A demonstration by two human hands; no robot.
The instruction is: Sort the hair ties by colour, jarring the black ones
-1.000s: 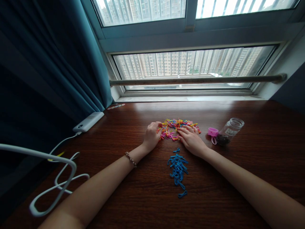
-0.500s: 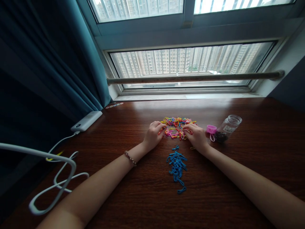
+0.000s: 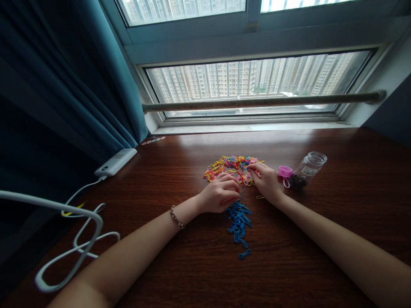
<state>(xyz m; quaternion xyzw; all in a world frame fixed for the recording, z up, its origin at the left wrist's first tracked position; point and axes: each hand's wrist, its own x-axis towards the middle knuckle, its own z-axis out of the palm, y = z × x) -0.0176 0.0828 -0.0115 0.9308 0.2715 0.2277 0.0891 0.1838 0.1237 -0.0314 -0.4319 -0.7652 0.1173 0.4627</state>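
Observation:
Many small multicoloured bands [image 3: 221,163] lie in a loose ring on the dark wooden table. Below them is a separate pile of blue bands [image 3: 239,222]. My left hand [image 3: 218,193] is over the gap between the two, its fingers closed at the top of the blue pile; what they hold, if anything, is too small to name. At the right side of the multicoloured bands, my right hand [image 3: 265,179] has thumb and fingertips pinched together, and any item between them cannot be made out.
Right of my right hand are a pink lid [image 3: 285,172] and a tilted clear jar [image 3: 310,166] with dark contents. A white power bank [image 3: 116,162] with a looping white cable lies at the left, beside the curtain [image 3: 128,98].
My left hand has moved from the left side of the multicoloured bands down and right to the top of the blue pile. My right hand has stayed nearly in place.

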